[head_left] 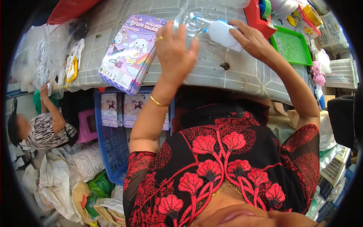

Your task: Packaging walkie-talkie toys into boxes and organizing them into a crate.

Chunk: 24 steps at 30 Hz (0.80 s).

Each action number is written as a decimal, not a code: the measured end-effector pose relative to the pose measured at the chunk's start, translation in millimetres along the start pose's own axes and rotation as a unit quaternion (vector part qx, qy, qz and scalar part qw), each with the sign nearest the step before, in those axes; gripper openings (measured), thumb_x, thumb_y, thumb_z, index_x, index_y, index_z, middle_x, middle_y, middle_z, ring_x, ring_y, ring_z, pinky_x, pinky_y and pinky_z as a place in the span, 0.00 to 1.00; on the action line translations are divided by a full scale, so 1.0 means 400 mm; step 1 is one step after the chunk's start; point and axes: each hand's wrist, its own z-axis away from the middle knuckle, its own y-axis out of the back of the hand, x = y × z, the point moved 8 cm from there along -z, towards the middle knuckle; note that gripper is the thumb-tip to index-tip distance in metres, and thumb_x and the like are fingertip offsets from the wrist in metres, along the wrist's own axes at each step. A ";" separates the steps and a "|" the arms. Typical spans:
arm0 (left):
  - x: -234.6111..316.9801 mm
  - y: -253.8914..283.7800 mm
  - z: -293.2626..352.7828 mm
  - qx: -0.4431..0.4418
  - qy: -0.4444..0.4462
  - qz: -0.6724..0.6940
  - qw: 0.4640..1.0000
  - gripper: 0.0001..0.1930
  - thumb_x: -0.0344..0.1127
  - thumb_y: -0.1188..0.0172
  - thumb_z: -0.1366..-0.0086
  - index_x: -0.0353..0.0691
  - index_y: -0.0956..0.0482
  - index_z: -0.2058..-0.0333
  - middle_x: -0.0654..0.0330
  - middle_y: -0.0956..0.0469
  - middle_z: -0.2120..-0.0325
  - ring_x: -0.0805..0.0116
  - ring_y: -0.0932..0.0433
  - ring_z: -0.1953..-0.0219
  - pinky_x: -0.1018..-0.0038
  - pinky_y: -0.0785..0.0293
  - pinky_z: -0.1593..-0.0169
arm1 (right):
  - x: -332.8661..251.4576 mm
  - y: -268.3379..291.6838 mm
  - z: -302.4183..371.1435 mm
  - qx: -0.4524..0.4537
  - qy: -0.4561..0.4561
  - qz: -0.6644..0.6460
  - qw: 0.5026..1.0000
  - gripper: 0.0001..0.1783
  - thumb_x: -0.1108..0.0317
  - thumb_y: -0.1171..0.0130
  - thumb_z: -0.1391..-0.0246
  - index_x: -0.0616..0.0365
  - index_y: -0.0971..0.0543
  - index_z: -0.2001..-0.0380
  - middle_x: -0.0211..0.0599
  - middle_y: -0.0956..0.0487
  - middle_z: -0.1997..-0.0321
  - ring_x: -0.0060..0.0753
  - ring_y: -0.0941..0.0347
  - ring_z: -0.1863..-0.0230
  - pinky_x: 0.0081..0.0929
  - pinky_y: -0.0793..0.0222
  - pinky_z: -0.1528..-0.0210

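My right hand (252,41) grips the right end of a white toy walkie-talkie (221,33) with blue parts and a thin white antenna. The toy lies at a clear plastic blister shell (193,28) on the table; whether it sits fully inside, I cannot tell. My left hand (172,51), slightly blurred, is raised with its fingers apart and nothing seen in it. It partly covers the right edge of a stack of purple printed backing cards (130,53) with cartoon animals and a rainbow.
A grey tiled-pattern cloth covers the table (249,75). At the right are a red tape dispenser (261,19) and a green tray (291,43) of small pieces. Below the front edge stands a blue crate (113,151) with more printed cards. Another person (49,121) works at the far left.
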 end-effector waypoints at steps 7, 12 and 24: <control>-0.072 -0.097 0.066 -0.162 0.201 0.247 0.934 0.16 0.37 0.34 0.46 0.35 0.23 0.61 0.56 0.27 0.71 0.62 0.26 0.74 0.67 0.28 0.67 | 0.062 0.001 0.029 -0.066 -0.169 -0.383 0.906 0.25 0.52 0.50 0.38 0.59 0.28 0.45 0.27 0.28 0.70 0.17 0.38 0.75 0.17 0.44 0.77; -0.035 -0.100 0.146 -0.092 0.280 0.385 0.875 0.13 0.28 0.33 0.47 0.34 0.23 0.63 0.61 0.30 0.73 0.75 0.31 0.78 0.79 0.33 0.73 | 0.025 -0.028 0.022 -0.026 -0.178 -0.440 0.880 0.27 0.53 0.47 0.39 0.61 0.31 0.45 0.34 0.23 0.63 0.22 0.26 0.68 0.19 0.30 0.71; -0.006 -0.099 0.134 -0.077 0.295 0.416 0.856 0.08 0.25 0.38 0.44 0.34 0.23 0.65 0.61 0.29 0.74 0.75 0.30 0.77 0.78 0.32 0.72 | 0.008 -0.104 -0.083 -0.021 -0.036 0.068 0.997 0.24 0.49 0.45 0.43 0.65 0.23 0.67 0.50 0.23 0.78 0.43 0.24 0.75 0.40 0.30 0.71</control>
